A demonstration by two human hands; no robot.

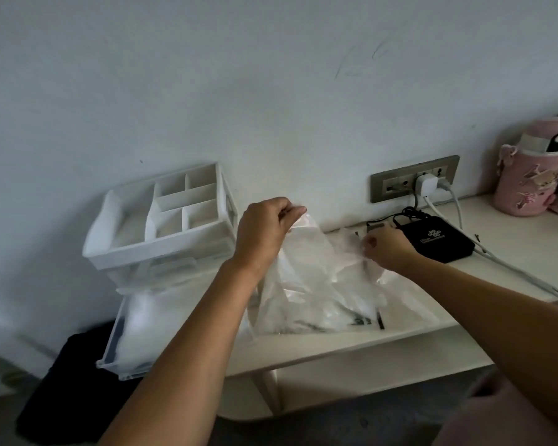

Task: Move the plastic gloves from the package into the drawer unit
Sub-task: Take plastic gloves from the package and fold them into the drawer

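We see the left hand [264,233] raised above the table, thumb and fingers pinching the top edge of the thin translucent plastic gloves [303,262]. The right hand [387,249] sits lower and to the right, its curled fingers gripping the crumpled far edge of the clear plastic package with black print [351,313].

The gloves hang between the two hands as one filmy sheet. Its long axis runs from the left hand's pinch, near the wall, down and toward us to the package on the table. The sheet is narrow at the top and fans wider below. It looks milky, wrinkled and glossy; we cannot make out separate fingers.

The package lies flat on the white table [335,346], its lower end nearest us.

Left of the left hand stands the white plastic drawer unit [161,226] with a divided tray on top. Its clear bottom drawer [123,355] is pulled out past the table edge and holds pale plastic.

Beyond the right hand lie a flat black box [435,239], a grey wall socket [397,185] and a pink bottle [529,175].
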